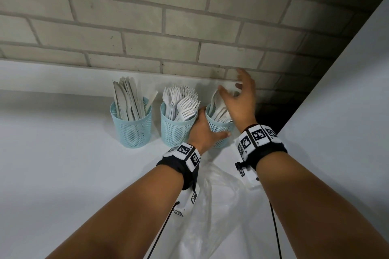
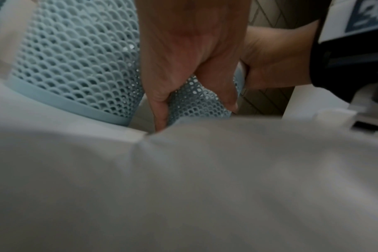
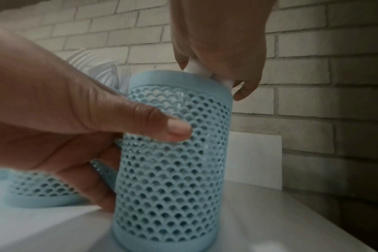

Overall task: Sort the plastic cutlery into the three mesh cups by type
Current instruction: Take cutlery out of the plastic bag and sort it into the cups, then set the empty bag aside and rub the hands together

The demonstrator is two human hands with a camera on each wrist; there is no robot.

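Note:
Three light blue mesh cups stand in a row by the brick wall. The left cup (image 1: 131,126) holds knives (image 1: 126,101), the middle cup (image 1: 175,130) holds forks (image 1: 181,103), and the right cup (image 1: 221,126) holds spoons (image 1: 219,109). My left hand (image 1: 207,130) grips the right cup (image 3: 173,170) low on its side, with the thumb (image 3: 177,129) across the mesh. Above that cup, my right hand (image 1: 233,90) hovers with fingers spread and touches the spoon tops (image 3: 196,68). In the left wrist view my fingers wrap the right cup (image 2: 196,100), with the middle cup (image 2: 80,68) beside it.
A crumpled clear plastic bag (image 1: 219,195) lies on the white tabletop (image 1: 63,153) under my wrists. A brick wall (image 1: 189,27) runs right behind the cups. A white panel (image 1: 341,111) closes off the right side, with a dark gap beside the right cup.

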